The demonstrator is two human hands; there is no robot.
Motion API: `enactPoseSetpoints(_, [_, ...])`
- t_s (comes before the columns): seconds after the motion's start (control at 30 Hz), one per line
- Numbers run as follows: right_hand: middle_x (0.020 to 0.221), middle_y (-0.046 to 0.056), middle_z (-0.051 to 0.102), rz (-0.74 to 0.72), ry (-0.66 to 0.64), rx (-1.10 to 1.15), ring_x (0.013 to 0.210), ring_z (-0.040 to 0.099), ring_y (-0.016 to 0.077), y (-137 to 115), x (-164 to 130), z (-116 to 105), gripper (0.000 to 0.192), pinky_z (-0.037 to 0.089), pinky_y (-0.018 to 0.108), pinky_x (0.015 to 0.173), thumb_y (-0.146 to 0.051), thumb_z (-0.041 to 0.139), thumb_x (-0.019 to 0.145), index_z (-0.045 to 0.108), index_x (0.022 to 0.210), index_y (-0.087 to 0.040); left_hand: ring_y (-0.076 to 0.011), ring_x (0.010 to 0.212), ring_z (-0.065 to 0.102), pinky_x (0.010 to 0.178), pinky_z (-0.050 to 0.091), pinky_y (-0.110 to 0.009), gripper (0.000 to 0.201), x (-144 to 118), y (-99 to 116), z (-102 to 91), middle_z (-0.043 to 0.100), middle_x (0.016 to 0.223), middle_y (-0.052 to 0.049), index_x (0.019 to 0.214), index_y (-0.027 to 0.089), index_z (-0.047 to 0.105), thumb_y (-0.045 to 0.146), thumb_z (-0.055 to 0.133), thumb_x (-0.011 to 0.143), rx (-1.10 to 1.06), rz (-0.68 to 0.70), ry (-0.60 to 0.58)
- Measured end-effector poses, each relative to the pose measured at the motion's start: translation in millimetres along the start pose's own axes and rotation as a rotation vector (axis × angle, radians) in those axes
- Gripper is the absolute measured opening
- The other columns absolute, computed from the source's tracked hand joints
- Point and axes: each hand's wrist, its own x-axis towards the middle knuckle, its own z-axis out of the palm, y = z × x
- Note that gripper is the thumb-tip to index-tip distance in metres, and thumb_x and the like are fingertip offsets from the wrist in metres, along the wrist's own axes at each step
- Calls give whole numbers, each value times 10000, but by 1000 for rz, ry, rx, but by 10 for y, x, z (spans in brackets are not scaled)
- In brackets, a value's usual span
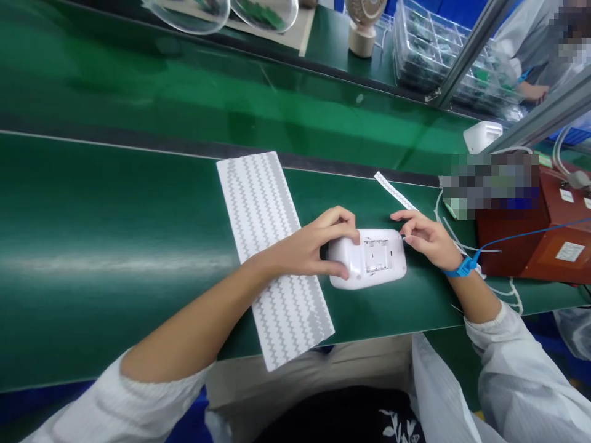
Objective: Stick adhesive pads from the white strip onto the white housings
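No readable text anywhere in this view.

White labels (569, 251) sit on the red-brown box (535, 246) at the right edge of the worktop (115, 246), yet their print is too small and soft to make out. A patch just behind that box is blurred over, so nothing reads there. The white sheet (272, 258) carries only rows of zigzag shapes, no letters or numbers. The white device (369, 258) shows a bare underside, with no brand or marking legible.
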Motion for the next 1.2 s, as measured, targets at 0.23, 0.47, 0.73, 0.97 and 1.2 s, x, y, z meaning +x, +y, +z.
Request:
enactPoseSetpoints(0.23, [1480, 130, 757, 109, -22, 132, 1322, 716, 307, 57, 43, 58, 345, 603, 512, 1174, -480, 851, 1026, 700, 833, -236, -353, 1443, 655, 1157, 619, -479, 458, -63, -5, -17, 638, 1583, -138, 1341, 296, 739, 550, 899, 995, -36, 28, -19])
enactPoseSetpoints(0.47, [1463, 125, 750, 125, -42, 112, 1292, 724, 292, 38, 30, 77, 181, 632, 454, 1064, -293, 811, 987, 701, 858, -231, -373, 1491, 659, 1253, 576, -530, 811, -107, 10, -33, 646, 1645, -151, 1690, 366, 595, 629, 897, 984, 5, -4, -30])
enactPoseSetpoints(0.73, [1445, 122, 744, 89, -46, 27, 1223, 745, 276, -14, 19, 91, 112, 632, 384, 906, -212, 765, 996, 694, 912, -232, -401, 1536, 633, 1275, 573, -545, 923, -131, 12, -45, 636, 1689, -152, 1743, 354, 545, 666, 910, 955, 14, -55, -50])
enactPoseSetpoints(0.97, [1459, 125, 752, 33, -62, -3, 1182, 770, 247, -6, 8, 46, 16, 661, 364, 887, -261, 730, 1075, 734, 1076, -246, -408, 1529, 642, 1260, 590, -554, 939, -137, 18, -51, 641, 1683, -157, 1744, 349, 547, 683, 910, 946, 23, -63, -46])
enactPoseSetpoints(1.2, [1401, 116, 794, -69, -94, -150, 1137, 786, 243, -55, 17, -23, 46, 665, 358, 833, -245, 712, 1089, 733, 1048, -250, -393, 1535, 641, 1272, 578, -542, 918, -139, 26, -54, 642, 1687, -151, 1743, 354, 543, 678, 899, 961, 23, -66, -57])
